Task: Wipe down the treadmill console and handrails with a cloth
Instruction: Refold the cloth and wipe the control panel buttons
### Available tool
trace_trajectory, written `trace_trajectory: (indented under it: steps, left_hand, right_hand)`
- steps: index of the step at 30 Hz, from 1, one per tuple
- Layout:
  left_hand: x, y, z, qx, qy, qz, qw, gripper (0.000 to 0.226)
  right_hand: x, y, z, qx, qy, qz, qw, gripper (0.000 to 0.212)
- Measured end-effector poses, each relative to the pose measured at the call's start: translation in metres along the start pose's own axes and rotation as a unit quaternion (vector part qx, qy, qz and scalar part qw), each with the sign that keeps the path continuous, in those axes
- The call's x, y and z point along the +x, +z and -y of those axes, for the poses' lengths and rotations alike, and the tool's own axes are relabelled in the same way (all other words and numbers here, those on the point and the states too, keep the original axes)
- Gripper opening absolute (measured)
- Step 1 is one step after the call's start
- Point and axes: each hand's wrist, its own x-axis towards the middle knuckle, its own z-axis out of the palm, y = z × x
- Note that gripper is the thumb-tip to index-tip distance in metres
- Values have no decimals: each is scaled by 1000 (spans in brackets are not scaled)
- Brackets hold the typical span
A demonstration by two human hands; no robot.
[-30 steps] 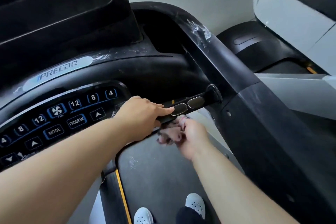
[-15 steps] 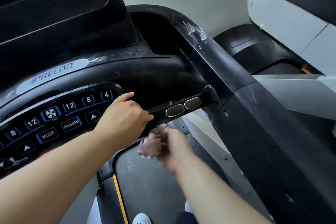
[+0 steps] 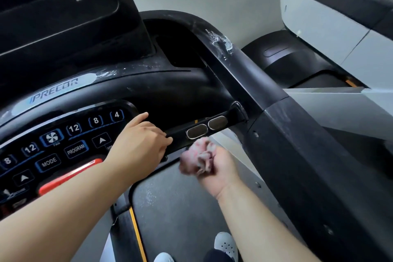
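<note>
Head view, looking down over a black treadmill, with the front grip bar [image 3: 204,132] taken as the landmark. Far to the left of that bar sits the console [image 3: 63,144], a curved dark panel with lit blue keys marked 8, 12, 4, MODE and PROGRAM, a fan key, and a red strip [image 3: 70,174] along its lower edge. Above the keys a pale badge reads PRECOR [image 3: 54,91].

At the left end of the bar is the left hand [image 3: 140,144], palm down, fingers loosely curled over the bar with the forefinger lifted toward the console; it carries nothing.

On the bar itself lie two oval metal sensor pads [image 3: 196,131], side by side.

Just below the bar, under those pads, the right hand [image 3: 221,168] is closed in a fist around a bunched pink cloth [image 3: 196,157], which is blurred; whether the cloth touches the bar cannot be told.

Beneath the bar runs the dark belt [image 3: 174,208], with white shoes [image 3: 226,244] at the bottom edge.

Right of the bar, where it joins, the thick black right handrail [image 3: 244,70] slopes down, with white smears near its upper bend.
</note>
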Motion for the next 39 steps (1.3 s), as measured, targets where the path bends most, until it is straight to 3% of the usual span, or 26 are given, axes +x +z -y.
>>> trace_trajectory:
  steps: [2, 4, 7, 9, 11, 14, 16, 17, 19, 21, 22, 27, 28, 29, 30, 32, 33, 34, 35, 37, 38, 39]
  left_hand:
    - [-1, 1, 0, 6, 0, 4, 1000, 24]
    - [-3, 1, 0, 6, 0, 10, 1000, 20]
    - [-2, 2, 0, 6, 6, 15, 1000, 19]
    - [-2, 2, -2, 3, 1, 6, 1000, 19]
    - [-3, 4, -2, -3, -2, -4, 1000, 22]
    - [-6, 6, -2, -8, -7, -17, 1000, 31]
    - [-8, 9, -2, -6, -2, -18, 1000, 18]
    - [-9, 9, -2, -7, -1, -15, 1000, 16]
    - [-13, 6, -6, -21, 6, -16, 1000, 20]
    - [-26, -3, -11, -68, -15, -34, 997, 33]
    - [-34, -8, -12, -95, -41, -54, 993, 34]
    - [-87, -13, -5, -123, -186, -115, 968, 31]
    - [-97, -12, -4, -122, -206, -121, 963, 32]
    - [-106, -12, -5, -124, -224, -130, 958, 32]
    - [-113, -12, -7, -129, -241, -141, 952, 32]
    - [-123, -15, -13, -146, -268, -165, 938, 30]
    - [-126, -18, -18, -173, -291, -172, 925, 27]
    - [-127, -22, -21, -234, -331, -174, 897, 22]
    - [-126, -27, -25, -337, -382, -167, 844, 16]
    - [-122, -41, -26, -600, -449, -122, 651, 21]
    - [-122, -45, -22, -679, -460, -105, 562, 29]
    - [-126, -49, -15, -720, -462, -106, 507, 38]
  right_hand:
    - [0, -5, -22, -101, 58, 21, 993, 47]
    - [10, -15, -15, -134, 36, 10, 990, 39]
    - [25, -19, 39, -54, -69, -67, 994, 22]
    - [28, -16, 63, -9, -128, -68, 989, 12]
    - [22, -11, 47, -45, -99, -43, 993, 29]
    - [4, -12, 9, -196, -70, -45, 977, 33]
    - [-9, -15, 12, -306, -198, -118, 923, 23]
    - [-11, -15, 22, -356, -304, -166, 868, 13]
    - [-5, -14, 48, -514, -459, -218, 691, 21]
    - [12, -12, 56, -689, -471, -190, 517, 23]
    - [20, -14, 51, -736, -455, -176, 470, 23]
    - [9, 7, -7, -783, -442, -83, 429, 37]
    - [9, 11, -20, -792, -431, -47, 430, 37]
    - [7, 17, -33, -787, -407, 0, 463, 35]
    - [2, 24, -40, -757, -385, 56, 524, 31]
    - [-16, 42, -46, -651, -308, 132, 681, 28]
    - [-26, 51, -47, -600, -275, 136, 739, 36]
    - [-31, 56, -50, -574, -263, 144, 762, 23]
    - [-35, 63, -57, -558, -256, 140, 777, 26]
    - [-41, 81, -74, -527, -194, 163, 811, 38]
    - [-43, 92, -83, -510, -161, 177, 826, 39]
    - [-46, 103, -90, -497, -138, 190, 835, 35]
